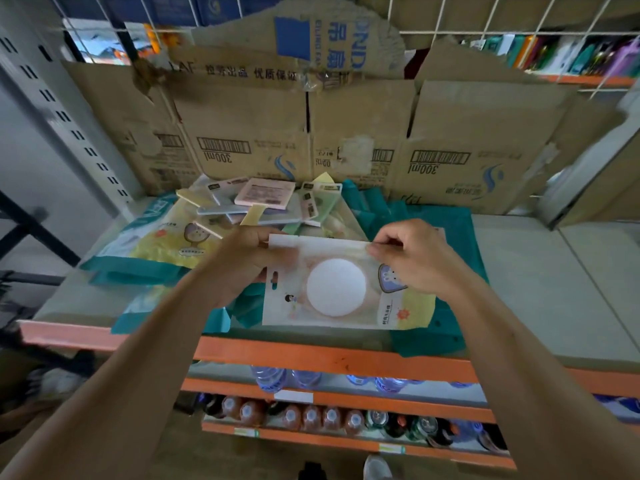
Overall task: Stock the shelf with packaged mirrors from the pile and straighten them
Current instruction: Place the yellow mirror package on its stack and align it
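Both hands hold one packaged mirror (337,289), a flat pouch with a round white disc in its middle, above the shelf's front edge. My left hand (247,258) grips its far left corner. My right hand (412,252) pinches the far right edge. Behind them lies a loose pile of mirrors (263,200) in pink, yellow, grey and green packs. Another packaged mirror (162,237) lies flat at the left of the shelf on teal wrapping.
The grey shelf (540,271) has an orange front rail (329,358). Flattened cardboard boxes (346,133) line its back. A teal bag (446,237) lies under the pile. A slotted upright (65,116) stands at left. Lower shelves hold bottles (311,415).
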